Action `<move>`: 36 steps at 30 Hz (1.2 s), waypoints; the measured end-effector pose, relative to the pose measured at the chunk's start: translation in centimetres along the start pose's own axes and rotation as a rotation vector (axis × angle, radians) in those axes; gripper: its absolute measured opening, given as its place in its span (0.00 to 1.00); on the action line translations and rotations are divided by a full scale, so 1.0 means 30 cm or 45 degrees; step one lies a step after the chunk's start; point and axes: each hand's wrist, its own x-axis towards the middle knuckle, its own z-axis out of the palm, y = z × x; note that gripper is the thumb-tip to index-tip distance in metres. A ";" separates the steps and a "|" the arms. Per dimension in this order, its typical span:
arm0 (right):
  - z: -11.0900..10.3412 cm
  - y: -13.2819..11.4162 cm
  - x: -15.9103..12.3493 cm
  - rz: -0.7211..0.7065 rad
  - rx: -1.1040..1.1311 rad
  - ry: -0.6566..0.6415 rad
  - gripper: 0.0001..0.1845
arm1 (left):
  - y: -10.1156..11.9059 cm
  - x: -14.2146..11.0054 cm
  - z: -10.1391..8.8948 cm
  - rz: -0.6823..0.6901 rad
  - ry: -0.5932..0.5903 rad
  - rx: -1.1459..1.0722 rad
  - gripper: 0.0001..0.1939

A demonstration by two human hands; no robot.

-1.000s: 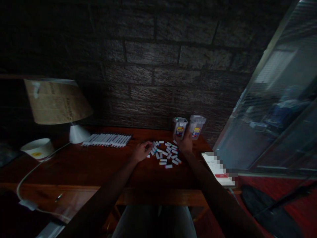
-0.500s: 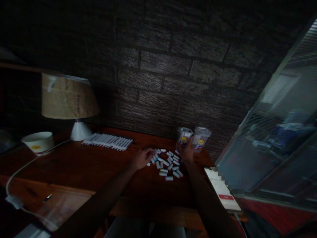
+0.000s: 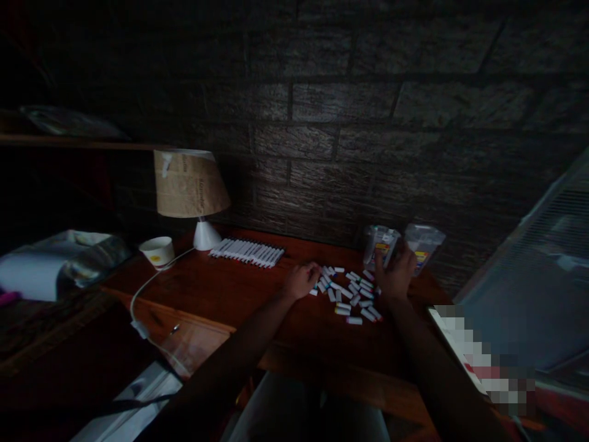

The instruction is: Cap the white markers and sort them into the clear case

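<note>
My left hand (image 3: 302,280) rests on the table at the left edge of a loose pile of short white marker caps (image 3: 341,291). Its fingers are curled in, and whatever they may hold is hidden. On the pile's other side, my right hand (image 3: 396,276) is raised with thumb and fingers apart. It is in front of two clear plastic containers, the left container (image 3: 381,238) and the right container (image 3: 424,239), both with yellow labels. Whether it touches either one is unclear. White markers (image 3: 247,252) lie in a neat row further left.
A lamp (image 3: 192,187) and a white paper cup (image 3: 157,252) stand at the table's left. A white cable (image 3: 138,294) hangs over the front edge. A phone (image 3: 458,347), partly pixelated, lies at the right edge. A dark brick wall (image 3: 317,147) rises behind.
The view has swung left, so everything sits further right in the picture. My right hand's fingers have spread apart between the containers. My left hand stays beside the caps.
</note>
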 end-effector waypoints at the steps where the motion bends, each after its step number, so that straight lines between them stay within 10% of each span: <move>1: -0.008 -0.015 0.006 -0.047 0.010 -0.002 0.36 | -0.003 0.002 -0.012 -0.062 0.034 0.090 0.14; 8: -0.046 -0.023 -0.040 -0.192 0.073 -0.299 0.14 | -0.106 0.043 -0.151 -0.473 0.085 0.861 0.21; 18: -0.058 -0.020 -0.059 -0.044 0.198 -0.496 0.11 | -0.113 0.037 -0.125 -0.359 0.049 0.896 0.17; 22: -0.067 0.006 -0.058 -0.003 0.333 -0.703 0.09 | -0.116 0.033 -0.122 -0.245 0.156 0.526 0.11; 28: -0.084 -0.015 -0.068 0.098 0.681 -1.222 0.12 | -0.104 0.074 -0.105 -0.245 0.475 -0.867 0.12; 36: -0.111 -0.013 -0.051 0.126 0.580 -1.508 0.18 | -0.068 0.076 -0.127 -0.507 0.313 -1.682 0.16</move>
